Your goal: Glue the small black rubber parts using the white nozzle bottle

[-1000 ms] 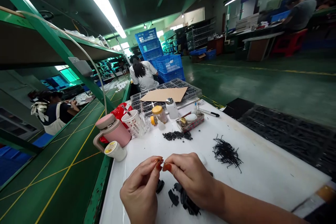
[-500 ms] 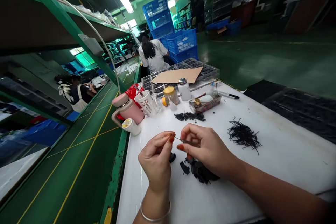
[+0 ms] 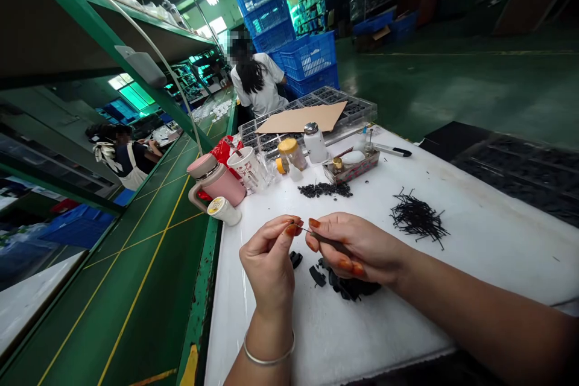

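My left hand (image 3: 270, 262) is pinched shut at thumb and forefinger on a tiny part I cannot make out. My right hand (image 3: 355, 247) is closed around a thin dark pin (image 3: 323, 237) whose tip points at the left fingertips. Both hands hover just above the white table (image 3: 407, 289). Under them lie several flat black pieces (image 3: 344, 284). A heap of thin black pins (image 3: 418, 219) lies to the right, and a small pile of tiny black parts (image 3: 324, 190) lies farther back.
A pink mug (image 3: 217, 183), a white cup (image 3: 244, 167), a yellow-lidded jar (image 3: 292, 154), a white bottle (image 3: 313, 142) and a small tray (image 3: 353, 166) stand at the table's back. Green conveyor (image 3: 149, 253) on the left. Two other people sit farther off. Black trays (image 3: 520, 163) right.
The view has tilted down and shifted, so the hands sit higher in frame. My right hand has pulled slightly apart from the left, showing the thin pin between them.
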Action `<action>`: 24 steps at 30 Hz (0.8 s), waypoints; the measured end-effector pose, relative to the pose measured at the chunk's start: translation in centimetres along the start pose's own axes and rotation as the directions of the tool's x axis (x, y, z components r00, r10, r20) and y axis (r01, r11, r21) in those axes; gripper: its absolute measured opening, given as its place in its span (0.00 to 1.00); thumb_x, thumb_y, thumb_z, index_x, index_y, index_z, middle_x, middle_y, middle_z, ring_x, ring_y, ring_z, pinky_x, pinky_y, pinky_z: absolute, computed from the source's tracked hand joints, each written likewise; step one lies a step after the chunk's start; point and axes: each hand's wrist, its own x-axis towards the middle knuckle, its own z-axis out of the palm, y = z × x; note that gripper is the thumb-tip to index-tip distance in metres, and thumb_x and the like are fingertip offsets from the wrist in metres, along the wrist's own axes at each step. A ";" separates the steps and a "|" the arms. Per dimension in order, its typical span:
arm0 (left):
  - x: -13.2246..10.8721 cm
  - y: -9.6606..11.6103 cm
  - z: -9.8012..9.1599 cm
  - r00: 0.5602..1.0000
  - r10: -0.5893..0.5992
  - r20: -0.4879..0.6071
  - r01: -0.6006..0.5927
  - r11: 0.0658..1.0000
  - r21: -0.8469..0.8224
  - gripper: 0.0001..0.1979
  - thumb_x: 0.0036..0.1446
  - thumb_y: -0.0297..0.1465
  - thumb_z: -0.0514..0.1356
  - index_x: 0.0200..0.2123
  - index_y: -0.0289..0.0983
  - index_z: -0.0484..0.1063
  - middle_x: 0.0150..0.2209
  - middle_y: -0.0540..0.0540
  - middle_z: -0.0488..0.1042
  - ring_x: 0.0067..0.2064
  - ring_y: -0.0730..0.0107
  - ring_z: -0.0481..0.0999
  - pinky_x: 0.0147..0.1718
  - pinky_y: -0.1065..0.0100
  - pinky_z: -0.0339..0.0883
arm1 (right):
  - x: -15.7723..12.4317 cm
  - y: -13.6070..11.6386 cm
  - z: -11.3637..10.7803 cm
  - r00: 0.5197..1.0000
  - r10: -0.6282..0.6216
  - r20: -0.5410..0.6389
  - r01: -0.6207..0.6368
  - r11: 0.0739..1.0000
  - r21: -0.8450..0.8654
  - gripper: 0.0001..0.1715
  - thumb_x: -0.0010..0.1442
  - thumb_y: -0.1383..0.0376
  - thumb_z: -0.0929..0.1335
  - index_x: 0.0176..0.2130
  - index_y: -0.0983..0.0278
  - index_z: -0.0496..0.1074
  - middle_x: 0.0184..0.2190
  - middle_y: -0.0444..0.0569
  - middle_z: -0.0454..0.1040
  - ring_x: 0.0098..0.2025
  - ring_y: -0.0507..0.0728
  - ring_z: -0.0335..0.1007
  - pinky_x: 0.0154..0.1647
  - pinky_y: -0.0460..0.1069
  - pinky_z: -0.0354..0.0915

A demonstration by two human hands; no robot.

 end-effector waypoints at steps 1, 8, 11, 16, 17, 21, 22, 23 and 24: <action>0.0 0.0 0.0 1.000 -0.028 0.007 0.028 0.999 -0.018 0.05 0.51 0.24 0.65 0.31 0.39 0.80 0.33 0.47 0.81 0.35 0.70 0.79 0.35 0.69 0.74 | 0.0 0.0 0.0 1.000 0.005 0.000 -0.005 1.000 0.013 0.18 0.63 0.57 0.64 0.29 0.68 0.69 0.10 0.39 0.63 0.08 0.43 0.46 0.08 0.38 0.46; 0.1 0.0 0.3 0.997 -0.070 -0.028 0.070 0.998 -0.011 0.03 0.51 0.25 0.66 0.30 0.37 0.81 0.32 0.46 0.80 0.34 0.71 0.78 0.34 0.71 0.74 | -0.4 -0.3 0.7 0.992 -0.077 -0.100 0.057 0.979 -0.197 0.18 0.60 0.54 0.66 0.30 0.66 0.68 0.14 0.42 0.70 0.11 0.45 0.59 0.10 0.37 0.47; 0.2 0.0 0.3 0.994 -0.058 -0.097 0.059 0.998 0.007 0.03 0.50 0.25 0.66 0.30 0.37 0.80 0.31 0.47 0.80 0.33 0.73 0.78 0.33 0.72 0.73 | -0.5 -0.1 1.0 0.956 -0.233 -0.179 0.132 0.885 -0.447 0.15 0.60 0.57 0.66 0.29 0.66 0.68 0.16 0.43 0.71 0.14 0.47 0.64 0.14 0.39 0.55; 0.9 0.2 0.1 0.965 -0.185 -0.188 0.173 0.982 -0.078 0.03 0.46 0.27 0.69 0.28 0.35 0.80 0.29 0.46 0.80 0.30 0.74 0.79 0.31 0.75 0.73 | -0.9 0.0 1.1 0.830 -0.523 -0.196 0.217 0.624 -0.751 0.10 0.61 0.60 0.65 0.31 0.64 0.70 0.17 0.41 0.71 0.18 0.49 0.67 0.20 0.42 0.62; 1.0 0.2 0.1 0.954 -0.237 -0.182 0.220 0.969 -0.109 0.04 0.45 0.28 0.69 0.27 0.35 0.79 0.29 0.46 0.80 0.30 0.74 0.79 0.31 0.75 0.73 | -0.9 -0.3 1.0 0.815 -0.548 -0.188 0.204 0.576 -0.792 0.11 0.62 0.60 0.65 0.31 0.64 0.70 0.17 0.41 0.71 0.18 0.49 0.67 0.21 0.43 0.62; 1.3 0.3 -0.1 0.906 -0.389 -0.165 0.351 0.911 -0.218 0.07 0.43 0.29 0.70 0.28 0.35 0.79 0.30 0.45 0.80 0.30 0.75 0.79 0.30 0.78 0.73 | -0.6 -2.1 -0.8 0.761 -0.626 -0.173 -0.042 0.219 -0.975 0.10 0.61 0.63 0.66 0.30 0.63 0.74 0.20 0.42 0.74 0.23 0.50 0.69 0.27 0.45 0.60; 1.3 0.3 -0.1 0.898 -0.408 -0.167 0.365 0.901 -0.236 0.07 0.43 0.29 0.70 0.28 0.35 0.79 0.30 0.46 0.80 0.30 0.75 0.79 0.29 0.79 0.72 | -0.5 -2.6 -1.6 0.753 -0.634 -0.178 -0.137 0.114 -0.984 0.09 0.60 0.63 0.66 0.31 0.62 0.75 0.23 0.43 0.76 0.25 0.51 0.70 0.28 0.46 0.59; 1.3 0.3 -0.2 0.890 -0.423 -0.170 0.376 0.892 -0.252 0.07 0.43 0.29 0.70 0.29 0.35 0.79 0.30 0.46 0.80 0.30 0.75 0.79 0.29 0.79 0.72 | -0.4 -3.0 -2.4 0.746 -0.638 -0.190 -0.227 0.024 -0.974 0.08 0.59 0.64 0.67 0.31 0.61 0.76 0.26 0.43 0.78 0.28 0.53 0.71 0.29 0.47 0.58; 1.3 0.3 -0.2 0.883 -0.437 -0.171 0.386 0.883 -0.266 0.07 0.43 0.28 0.70 0.28 0.35 0.78 0.29 0.46 0.80 0.30 0.75 0.79 0.29 0.79 0.72 | -0.3 -3.4 -3.4 0.746 -0.632 -0.208 -0.304 -0.046 -0.951 0.08 0.58 0.64 0.67 0.32 0.59 0.77 0.29 0.44 0.79 0.32 0.55 0.72 0.30 0.47 0.58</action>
